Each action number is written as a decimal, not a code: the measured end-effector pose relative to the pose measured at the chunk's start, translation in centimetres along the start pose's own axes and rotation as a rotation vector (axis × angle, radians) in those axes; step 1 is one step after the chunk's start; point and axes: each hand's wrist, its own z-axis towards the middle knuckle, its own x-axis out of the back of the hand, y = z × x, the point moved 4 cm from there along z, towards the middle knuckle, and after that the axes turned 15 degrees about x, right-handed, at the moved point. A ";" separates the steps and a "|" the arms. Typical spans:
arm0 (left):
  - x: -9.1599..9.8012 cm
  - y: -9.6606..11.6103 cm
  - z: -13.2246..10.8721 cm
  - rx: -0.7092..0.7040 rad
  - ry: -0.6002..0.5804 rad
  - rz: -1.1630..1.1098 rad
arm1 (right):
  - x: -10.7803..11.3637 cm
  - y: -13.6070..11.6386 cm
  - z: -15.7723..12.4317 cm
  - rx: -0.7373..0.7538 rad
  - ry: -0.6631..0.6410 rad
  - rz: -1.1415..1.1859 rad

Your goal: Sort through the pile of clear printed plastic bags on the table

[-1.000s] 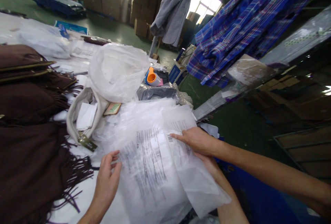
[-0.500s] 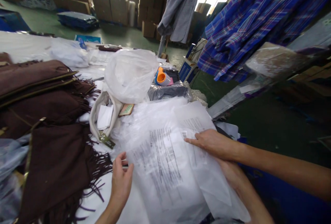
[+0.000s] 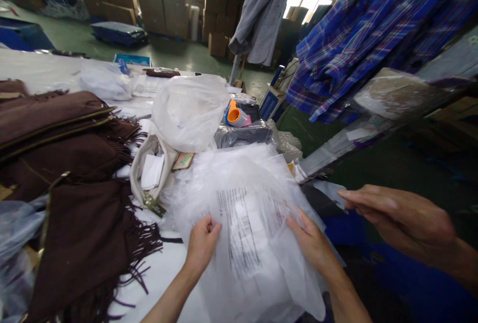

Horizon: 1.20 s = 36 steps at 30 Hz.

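Note:
A stack of clear plastic bags (image 3: 246, 223) printed with black warning text lies on the white table in front of me. My left hand (image 3: 201, 243) pinches the top bag at its left edge. My right hand (image 3: 311, 243) grips the same bag on its right side, thumb on top and fingers underneath. The bag bulges up between my two hands. Another person's hand (image 3: 403, 218) hovers to the right, open and apart from the bags.
Brown fringed garments (image 3: 74, 233) are piled at the left. A beige garment with tags (image 3: 149, 163), a puffed white plastic bag (image 3: 190, 109) and an orange tape dispenser (image 3: 233, 114) lie behind. Blue plaid shirts (image 3: 354, 29) and a grey coat (image 3: 261, 14) hang beyond.
The other person's hand has lifted off the bags and pulled back to the right. My left hand moved right onto the top bag's edge, and my right hand came up gripping it.

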 end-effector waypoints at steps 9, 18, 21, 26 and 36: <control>-7.0 9.8 -5.3 -0.217 -0.398 -0.286 | -3.4 3.9 -8.1 -0.380 0.117 0.032; -2.5 2.6 -0.9 -0.134 -0.042 -0.230 | -6.9 4.8 -12.8 -0.493 0.021 0.114; -0.9 -1.0 -0.1 -0.067 0.048 -0.209 | -8.3 5.5 -14.3 -0.575 -0.029 0.149; -0.5 -2.4 0.2 -0.011 0.049 -0.196 | -10.3 6.2 -15.5 -0.635 -0.096 0.233; -0.5 -1.4 0.3 -0.009 0.091 -0.130 | -15.7 7.8 -15.8 -0.845 -0.042 0.536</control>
